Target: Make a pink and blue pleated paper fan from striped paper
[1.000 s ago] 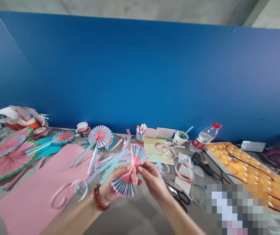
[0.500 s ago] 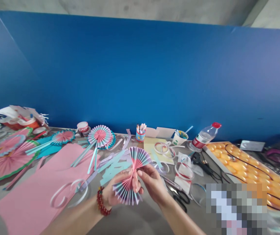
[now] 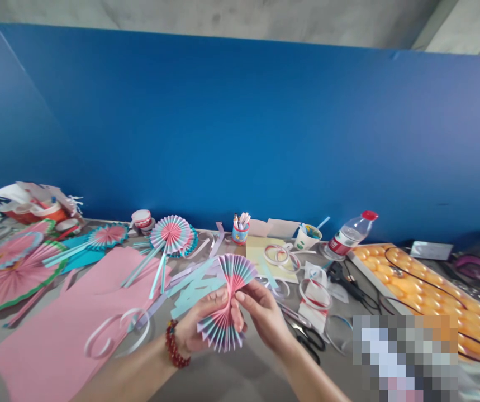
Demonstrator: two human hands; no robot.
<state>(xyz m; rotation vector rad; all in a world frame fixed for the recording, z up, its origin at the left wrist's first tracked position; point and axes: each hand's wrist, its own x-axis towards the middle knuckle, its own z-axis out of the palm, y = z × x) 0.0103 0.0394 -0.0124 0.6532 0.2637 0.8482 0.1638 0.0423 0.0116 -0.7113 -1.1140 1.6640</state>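
Note:
Both my hands hold one pleated paper fan [image 3: 236,269], pink toward its pinched middle and blue and lilac toward its edges. One half fans out upward, the other spreads downward. My left hand [image 3: 200,319], with a red bead bracelet [image 3: 173,344] at the wrist, closes on the fan's middle from the left. Against the same middle from the right, my right hand [image 3: 262,314] presses with thumb and fingers. Pale blue paper strips [image 3: 195,287] lie just beyond my hands. Black-handled scissors [image 3: 309,338] rest right of my right wrist.
Pink paper sheets [image 3: 67,324] cover the left side, with finished paper fans [image 3: 171,234] behind. At the back stand a pen cup [image 3: 240,231], a paper cup [image 3: 308,237] and a water bottle [image 3: 351,237]. A glue gun [image 3: 348,282] and an orange bubbled tray [image 3: 416,285] lie right.
The fan's lower half has shifted slightly right and its upper half slightly left. Both hands keep their hold on its middle.

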